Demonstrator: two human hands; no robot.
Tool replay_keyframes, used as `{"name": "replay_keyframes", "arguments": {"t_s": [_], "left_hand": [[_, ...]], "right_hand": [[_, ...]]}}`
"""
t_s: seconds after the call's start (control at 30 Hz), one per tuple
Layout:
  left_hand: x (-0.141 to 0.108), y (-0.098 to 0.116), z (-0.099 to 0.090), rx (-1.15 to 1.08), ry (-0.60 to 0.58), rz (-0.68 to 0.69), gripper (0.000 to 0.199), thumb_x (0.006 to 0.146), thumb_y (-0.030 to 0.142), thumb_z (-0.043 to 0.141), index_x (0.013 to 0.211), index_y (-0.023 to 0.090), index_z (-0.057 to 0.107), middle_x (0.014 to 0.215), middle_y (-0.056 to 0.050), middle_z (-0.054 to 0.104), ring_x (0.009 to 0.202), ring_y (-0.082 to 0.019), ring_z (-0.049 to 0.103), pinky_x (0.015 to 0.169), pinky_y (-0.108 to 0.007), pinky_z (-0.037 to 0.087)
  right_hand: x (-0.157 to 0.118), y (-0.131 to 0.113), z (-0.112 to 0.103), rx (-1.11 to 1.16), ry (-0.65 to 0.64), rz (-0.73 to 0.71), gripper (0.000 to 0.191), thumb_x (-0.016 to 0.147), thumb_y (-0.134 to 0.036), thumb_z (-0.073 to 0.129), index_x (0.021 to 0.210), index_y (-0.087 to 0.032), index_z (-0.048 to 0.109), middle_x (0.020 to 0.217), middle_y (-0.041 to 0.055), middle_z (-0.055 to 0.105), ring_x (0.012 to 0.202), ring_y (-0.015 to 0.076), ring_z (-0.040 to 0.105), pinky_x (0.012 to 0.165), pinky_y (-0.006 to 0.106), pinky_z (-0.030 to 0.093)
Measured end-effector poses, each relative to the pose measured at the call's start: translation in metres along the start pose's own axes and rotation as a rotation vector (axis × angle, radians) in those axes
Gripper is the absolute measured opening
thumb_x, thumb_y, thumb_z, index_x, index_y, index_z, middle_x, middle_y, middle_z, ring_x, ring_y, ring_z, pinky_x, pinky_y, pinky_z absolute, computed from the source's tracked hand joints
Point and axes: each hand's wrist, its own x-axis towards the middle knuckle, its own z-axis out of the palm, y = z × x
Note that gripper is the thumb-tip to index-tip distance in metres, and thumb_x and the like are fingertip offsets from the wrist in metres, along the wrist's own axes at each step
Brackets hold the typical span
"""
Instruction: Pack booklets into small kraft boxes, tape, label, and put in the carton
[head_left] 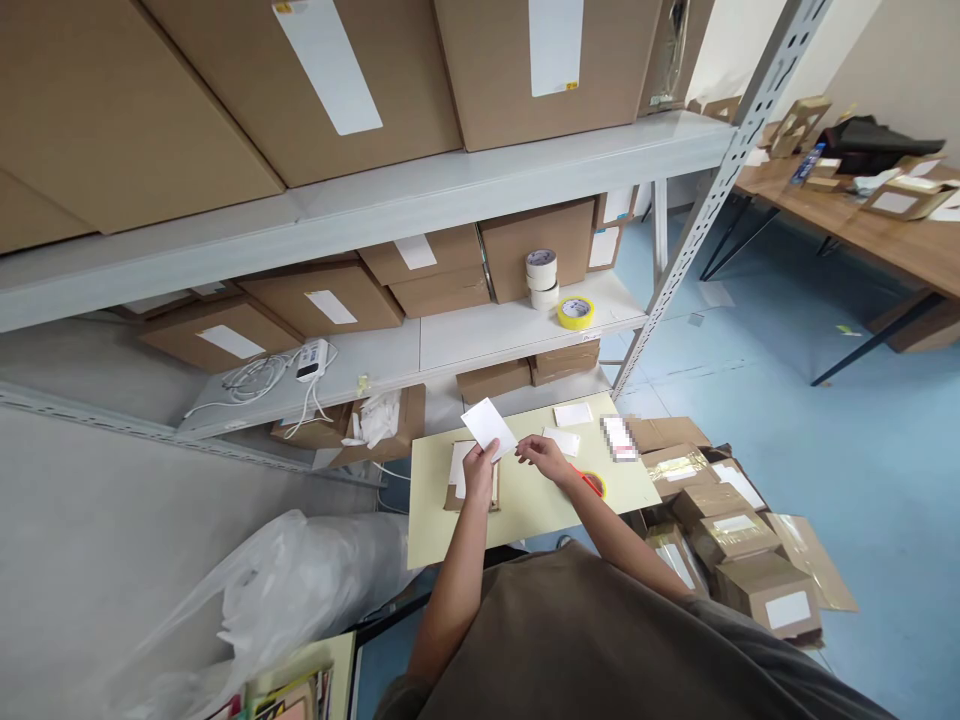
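Currently, the step in hand appears to be the handling of a single sheet. The white sheet is raised above the tabletop, over the upper part of the small box. The left hand has its grip closed on the lower edge of the sheet. The right hand is just beside it, fingers partly bent; no item is visible in its grip, and whether the fingertips meet cannot be determined. In judgement, a move of the sheet calls for the left grip to be maintained and the sheet kept flat; a two-handed hold would require the right fingers at its free edge.

Markings: the sheet shows no legible text at this resolution. Two white slips, the upper slip and the lower slip, lie beyond the right hand, also without readable text. The flat item near the right end is pixelated; its content cannot be read. The tape roll lies partly behind the right forearm. On the shelf, print inside the yellow roll and the white rolls is too small to identify. No brand can be confirmed.
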Motion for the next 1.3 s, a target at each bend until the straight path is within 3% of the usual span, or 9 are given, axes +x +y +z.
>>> {"name": "replay_keyframes", "arguments": {"t_s": [0.17,0.6,0.97,1.07,1.13,1.3], "left_hand": [[-0.004,0.002,0.004,0.052,-0.046,0.004,0.063,0.074,0.057,0.081,0.116,0.010,0.075,0.122,-0.018,0.076,0.111,-0.031,0.073,0.091,-0.038,0.058],[-0.007,0.005,0.010,-0.062,-0.048,0.002,0.054,0.072,0.050,0.085,0.109,0.012,0.077,0.118,-0.015,0.078,0.110,-0.031,0.072,0.096,-0.041,0.055],[-0.010,0.008,0.015,0.045,-0.059,0.025,0.057,0.077,0.053,0.080,0.115,0.013,0.074,0.119,-0.017,0.077,0.109,-0.030,0.072,0.094,-0.041,0.056],[-0.016,0.016,0.018,0.205,0.057,0.140,0.065,0.072,0.046,0.087,0.128,0.019,0.070,0.126,-0.014,0.074,0.112,-0.027,0.071,0.097,-0.038,0.054],[-0.022,0.023,0.021,0.314,0.104,0.219,0.061,0.072,0.045,0.088,0.125,0.022,0.072,0.122,-0.013,0.074,0.111,-0.026,0.070,0.097,-0.038,0.054],[-0.030,0.034,0.032,0.265,-0.266,0.181,0.045,0.079,0.054,0.080,0.105,0.018,0.081,0.102,-0.012,0.079,0.095,-0.027,0.073,0.087,-0.038,0.058]], "right_hand": [[-0.003,-0.008,-0.003,0.024,0.017,-0.037,0.026,0.086,-0.047,0.069,0.089,-0.022,0.072,0.089,0.0052,0.077,0.074,0.0183,0.071,0.068,0.029,0.051],[-0.002,-0.018,-0.012,0.039,0.011,-0.035,0.025,0.086,-0.046,0.069,0.083,-0.021,0.072,0.084,0.0047,0.077,0.074,0.0184,0.071,0.069,0.030,0.049],[-0.002,-0.027,-0.012,0.043,-0.037,-0.056,0.027,0.089,-0.048,0.066,0.084,-0.022,0.066,0.077,0.0023,0.074,0.074,0.0179,0.069,0.072,0.031,0.050],[-0.001,-0.029,-0.012,0.052,-0.044,-0.087,0.029,0.091,-0.051,0.065,0.085,-0.023,0.064,0.077,0.0011,0.072,0.073,0.0173,0.068,0.072,0.031,0.049],[-0.002,-0.031,-0.012,0.064,-0.044,-0.107,0.029,0.092,-0.052,0.064,0.086,-0.023,0.064,0.077,0.0005,0.071,0.073,0.0169,0.067,0.072,0.031,0.049],[-0.003,-0.039,-0.013,0.084,-0.071,-0.138,0.028,0.090,-0.051,0.069,0.087,-0.023,0.066,0.080,0.0004,0.070,0.075,0.0171,0.064,0.073,0.032,0.049]]}}
